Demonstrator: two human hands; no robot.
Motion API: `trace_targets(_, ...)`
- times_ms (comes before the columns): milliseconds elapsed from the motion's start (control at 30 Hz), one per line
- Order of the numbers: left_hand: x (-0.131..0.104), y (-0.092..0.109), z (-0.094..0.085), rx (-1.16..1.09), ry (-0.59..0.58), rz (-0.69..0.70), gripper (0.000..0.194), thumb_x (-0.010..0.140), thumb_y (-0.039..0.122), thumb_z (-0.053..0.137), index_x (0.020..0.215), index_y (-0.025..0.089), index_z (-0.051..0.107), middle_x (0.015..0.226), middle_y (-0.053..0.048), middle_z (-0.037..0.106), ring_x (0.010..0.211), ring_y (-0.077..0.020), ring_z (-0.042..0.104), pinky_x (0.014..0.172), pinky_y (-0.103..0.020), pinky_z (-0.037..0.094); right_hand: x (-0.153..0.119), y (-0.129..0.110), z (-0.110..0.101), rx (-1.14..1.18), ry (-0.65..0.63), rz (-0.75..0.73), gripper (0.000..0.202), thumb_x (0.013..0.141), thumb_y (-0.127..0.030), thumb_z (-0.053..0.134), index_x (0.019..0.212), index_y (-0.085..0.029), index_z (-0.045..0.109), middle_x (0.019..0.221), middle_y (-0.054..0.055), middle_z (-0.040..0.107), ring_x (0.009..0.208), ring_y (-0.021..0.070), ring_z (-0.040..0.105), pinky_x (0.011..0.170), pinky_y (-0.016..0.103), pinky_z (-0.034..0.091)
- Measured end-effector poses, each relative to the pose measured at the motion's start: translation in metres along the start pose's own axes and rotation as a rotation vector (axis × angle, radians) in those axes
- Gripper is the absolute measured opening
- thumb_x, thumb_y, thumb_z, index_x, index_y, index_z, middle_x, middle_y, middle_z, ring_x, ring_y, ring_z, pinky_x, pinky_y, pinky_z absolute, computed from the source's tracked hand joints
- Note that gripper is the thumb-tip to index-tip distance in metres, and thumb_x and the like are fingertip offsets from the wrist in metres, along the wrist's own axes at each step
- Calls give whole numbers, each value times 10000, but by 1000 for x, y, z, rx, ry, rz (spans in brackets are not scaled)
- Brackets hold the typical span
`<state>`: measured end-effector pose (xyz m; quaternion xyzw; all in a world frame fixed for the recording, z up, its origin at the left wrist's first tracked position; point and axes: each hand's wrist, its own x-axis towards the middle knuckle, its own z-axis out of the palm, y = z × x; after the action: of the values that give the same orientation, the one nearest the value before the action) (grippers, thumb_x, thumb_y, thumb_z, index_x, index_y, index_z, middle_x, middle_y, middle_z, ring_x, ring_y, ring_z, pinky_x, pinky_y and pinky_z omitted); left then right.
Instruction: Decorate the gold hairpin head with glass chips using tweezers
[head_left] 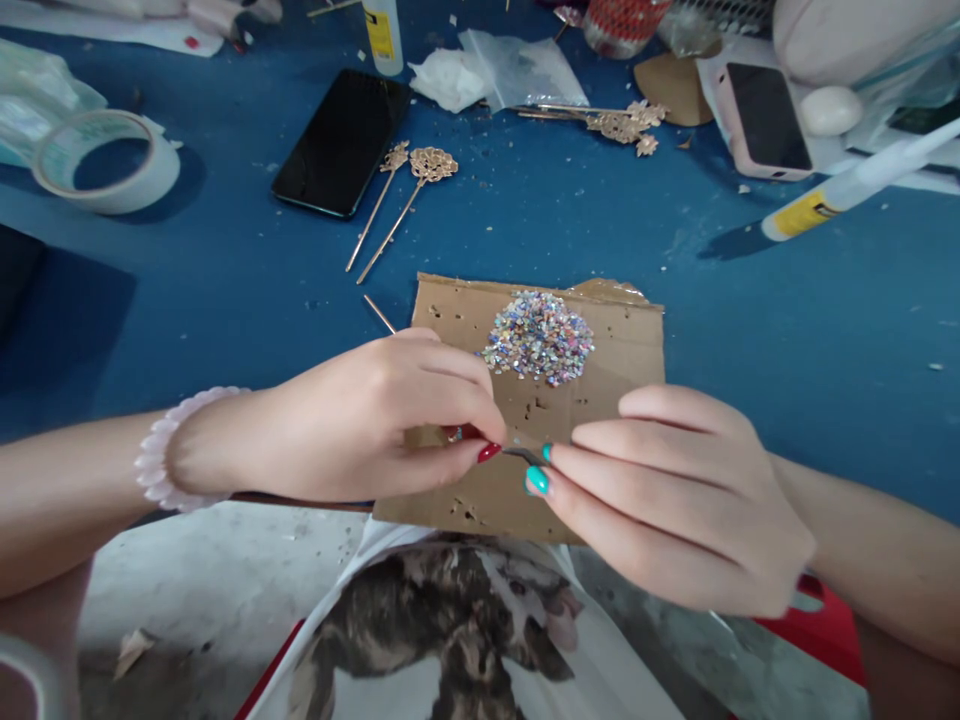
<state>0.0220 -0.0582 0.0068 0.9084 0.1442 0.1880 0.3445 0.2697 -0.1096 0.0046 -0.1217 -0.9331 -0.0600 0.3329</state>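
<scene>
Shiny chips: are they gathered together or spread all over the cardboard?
Mostly gathered: the chips lie in one patch on the cardboard, which shows bare beside them.

From head height we look forward and down, close over the left hand (pixel 367 415) and right hand (pixel 675 490), the tabletop (pixel 225 290) filling our single view's upper part, clothing (pixel 442 640) at bottom centre.
</scene>
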Motion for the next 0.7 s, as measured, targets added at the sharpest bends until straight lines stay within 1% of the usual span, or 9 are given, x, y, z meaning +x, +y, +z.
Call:
trace_targets(133, 0, -1, 0, -11, 15, -7, 126, 961, 109, 558, 972, 208, 635, 854, 32, 679, 783, -80, 634, 806, -267, 436, -1, 0, 0, -3, -14, 2, 72, 837, -87, 708, 902, -65, 683, 776, 92, 728, 676, 197, 647, 518, 362, 394)
trace_targets(333, 1, 0, -1, -1, 2, -10, 117, 953, 118, 569, 954, 206, 646, 840, 26, 689, 767, -85, 639, 782, -266, 449, -1, 0, 1, -3, -17, 0, 58, 872, -110, 677, 920, -76, 678, 785, 78, 724, 686, 184, 639, 527, 351, 395)
trace_targets(500, 2, 0, -1, 1, -19, -15, 127, 968, 133, 545, 946, 212, 641, 832, 18, 688, 763, -93, 645, 773, -271, 451, -2, -1, 3, 1, -5, 10, 46, 872, -102, 666, 908, -78, 679, 779, 86, 712, 695, 193, 632, 518, 360, 394)
trace_targets(700, 1, -1, 2, -27, -2, -10, 117, 952, 115, 560, 926, 207, 628, 816, 32, 669, 756, -86, 630, 780, -272, 436, -2, -2, 4, -11, -2, 10, 49, 894, -114, 643, 918, -90, 678, 783, 74, 719, 704, 189, 633, 525, 357, 404)
